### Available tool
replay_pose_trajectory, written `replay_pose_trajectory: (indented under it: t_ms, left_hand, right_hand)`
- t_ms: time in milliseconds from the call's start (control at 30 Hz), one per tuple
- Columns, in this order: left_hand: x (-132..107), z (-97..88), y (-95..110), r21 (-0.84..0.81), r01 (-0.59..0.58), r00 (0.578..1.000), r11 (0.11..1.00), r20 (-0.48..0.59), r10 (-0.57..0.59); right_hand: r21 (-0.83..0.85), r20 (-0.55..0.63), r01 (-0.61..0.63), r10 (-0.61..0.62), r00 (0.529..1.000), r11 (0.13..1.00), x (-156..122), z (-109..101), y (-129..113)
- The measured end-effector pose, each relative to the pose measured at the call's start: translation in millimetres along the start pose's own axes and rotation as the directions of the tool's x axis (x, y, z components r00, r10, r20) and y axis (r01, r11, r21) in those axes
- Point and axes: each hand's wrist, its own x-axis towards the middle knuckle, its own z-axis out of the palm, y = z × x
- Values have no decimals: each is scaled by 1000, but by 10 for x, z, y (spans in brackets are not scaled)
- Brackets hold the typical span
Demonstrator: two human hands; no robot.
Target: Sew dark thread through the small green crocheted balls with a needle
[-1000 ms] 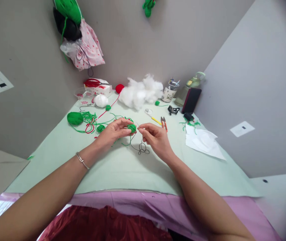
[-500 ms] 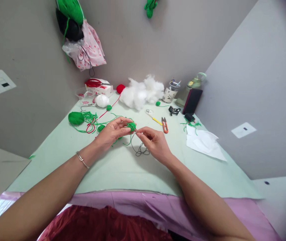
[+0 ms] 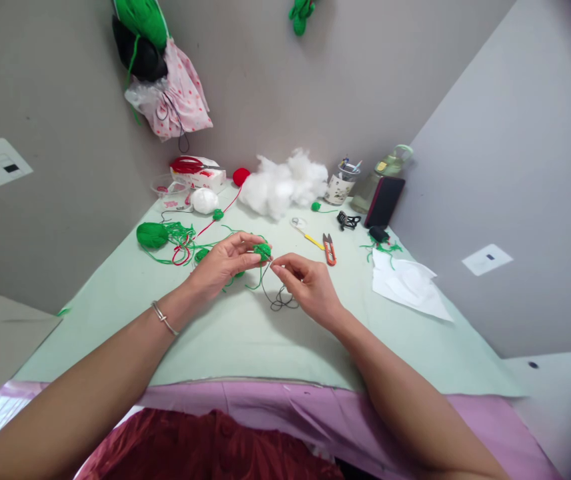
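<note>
My left hand [image 3: 225, 263] is closed around a small green crocheted piece [image 3: 262, 251], held between thumb and fingertips just above the table. Close by on its right, my right hand [image 3: 308, 283] pinches a thin needle [image 3: 270, 259] at the edge of the piece; most of the needle is hidden by the fingertips. Dark thread [image 3: 280, 301] hangs from there and lies in loose loops on the table. Green yarn ends and another green piece [image 3: 202, 255] lie beside and partly under my left hand.
Behind my hands lie a yellow-handled crochet hook [image 3: 313, 241], orange thread snips [image 3: 329, 250] and a black hair clip [image 3: 348, 221]. White stuffing [image 3: 284, 185] is heaped at the back. Green yarn [image 3: 152, 235] sits left; white paper [image 3: 410, 283] and a propped phone [image 3: 384, 203] are right.
My hands stay almost in place. The needle's visible length between the green piece and my right fingertips is shorter now, and the piece has turned very slightly.
</note>
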Motion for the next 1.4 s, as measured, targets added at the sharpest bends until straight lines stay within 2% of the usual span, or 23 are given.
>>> replay_pose_trajectory:
  t_ms: [1400]
  left_hand:
    - [10,-9,-10,22,-24,1000,999,0,24]
  right_hand:
    - [-51,-19,42,-43,999,998,-15,37,-6]
